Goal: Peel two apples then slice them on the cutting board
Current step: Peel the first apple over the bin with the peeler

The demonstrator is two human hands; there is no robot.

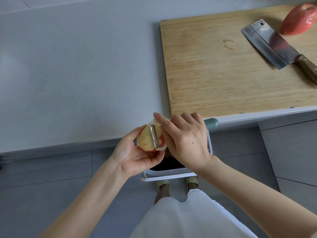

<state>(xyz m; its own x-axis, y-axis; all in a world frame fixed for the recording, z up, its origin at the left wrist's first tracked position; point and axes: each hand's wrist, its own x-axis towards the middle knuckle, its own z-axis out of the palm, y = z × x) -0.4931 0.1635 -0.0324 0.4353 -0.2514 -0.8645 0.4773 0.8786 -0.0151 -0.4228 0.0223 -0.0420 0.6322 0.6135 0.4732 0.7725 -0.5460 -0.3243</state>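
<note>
Apple: held in the air at 6 o'clock of the frame's centre, just off the counter's front edge and above the bin. Mostly pale yellow flesh, with a patch of red skin on the side toward the right hand.

Left hand: cups the apple from below and from 9 o'clock, palm up, thumb and fingers curled round it.

Peeler: metal blade lies flat against the apple, running from 12 to 6 o'clock across it.

Right hand: clenched round the peeler, forefinger stretched along its white head, the other fingers curled. A grey-green rounded end shows past the knuckles at 2 o'clock. Cannot tell whether it is the peeler's handle.

Bin: white rim, dark inside, on the floor under both hands.

Cutting board: wooden, at 2 o'clock of the hands, on the grey counter.

Cleaver: lies flat on the board's far right part, wooden handle toward 4 o'clock.

Second apple: red, unpeeled, on the board at 1 o'clock of the cleaver blade, just beside it.

Sandals: on the floor at 6 o'clock of the bin.
</note>
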